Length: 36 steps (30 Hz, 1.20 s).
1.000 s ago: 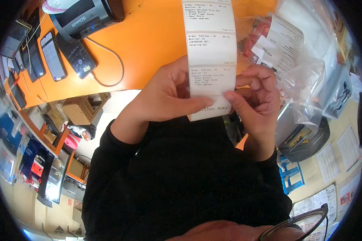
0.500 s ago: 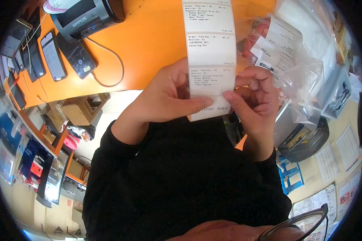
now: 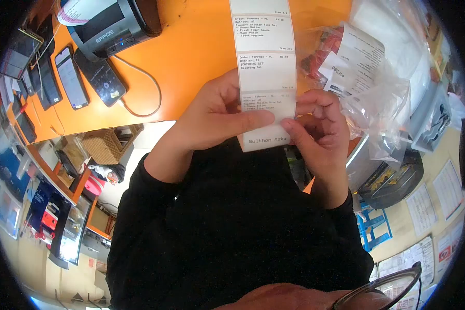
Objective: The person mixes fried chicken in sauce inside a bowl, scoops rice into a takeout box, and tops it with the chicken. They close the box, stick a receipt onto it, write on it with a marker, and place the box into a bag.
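Observation:
A long strip of printed order labels (image 3: 266, 72) hangs between my hands over the orange table's near edge. My left hand (image 3: 214, 113) grips its lower left side, the thumb lying across the front and the fingers behind, partly hidden. At the right edge, my right hand (image 3: 323, 121) pinches the strip between thumb and curled fingers. The lowest label carries a printed name below my left thumb. The strip's upper end runs out of view at the top.
A black EPPOS label printer (image 3: 113, 31) stands at the back left of the orange table (image 3: 191, 41). Several phones, one a black phone (image 3: 101, 77) on a white cable (image 3: 157, 88), lie beside it. To the right is a clear plastic bag (image 3: 377, 108) with a printed receipt (image 3: 354, 57).
My left thumb has moved up the strip, uncovering the printed name on the lowest label. Both hands and the strip have shifted slightly left in view.

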{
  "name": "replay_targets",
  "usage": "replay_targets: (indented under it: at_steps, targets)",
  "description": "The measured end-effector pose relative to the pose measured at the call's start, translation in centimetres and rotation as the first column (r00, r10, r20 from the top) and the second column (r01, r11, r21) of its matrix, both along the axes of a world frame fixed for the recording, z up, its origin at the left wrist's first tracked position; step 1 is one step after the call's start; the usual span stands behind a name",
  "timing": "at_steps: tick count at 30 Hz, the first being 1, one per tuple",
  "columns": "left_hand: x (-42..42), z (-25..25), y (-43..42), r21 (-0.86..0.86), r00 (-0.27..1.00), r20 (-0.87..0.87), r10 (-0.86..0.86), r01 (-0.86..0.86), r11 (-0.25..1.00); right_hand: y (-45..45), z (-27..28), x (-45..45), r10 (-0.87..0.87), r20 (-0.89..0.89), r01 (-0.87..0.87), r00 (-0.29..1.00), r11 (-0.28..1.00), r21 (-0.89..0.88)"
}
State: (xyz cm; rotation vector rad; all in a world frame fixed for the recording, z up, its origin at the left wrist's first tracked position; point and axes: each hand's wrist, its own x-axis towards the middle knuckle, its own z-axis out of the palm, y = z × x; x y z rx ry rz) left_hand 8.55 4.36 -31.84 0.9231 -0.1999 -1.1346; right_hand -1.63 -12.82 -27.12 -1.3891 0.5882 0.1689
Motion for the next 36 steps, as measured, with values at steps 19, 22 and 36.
replay_targets:
  at_steps: [19,22,36]
  targets:
    - [-0.8,-0.5,-0.2,0.206,0.992,0.04,-0.122,0.112,0.972,-0.4,-1.4,1.5,0.169,0.183,-0.044,0.968,0.84,-0.54]
    - [-0.8,-0.3,-0.1,0.214,0.99,0.04,-0.136,0.124,0.969,0.3,-0.1,2.4,0.065,0.079,-0.019,0.995,0.874,-0.485]
    - [0.6,0.7,0.2,0.213,0.974,0.017,-0.226,0.217,0.953,1.2,-0.7,2.1,-0.019,0.151,0.084,0.988,0.894,-0.441]
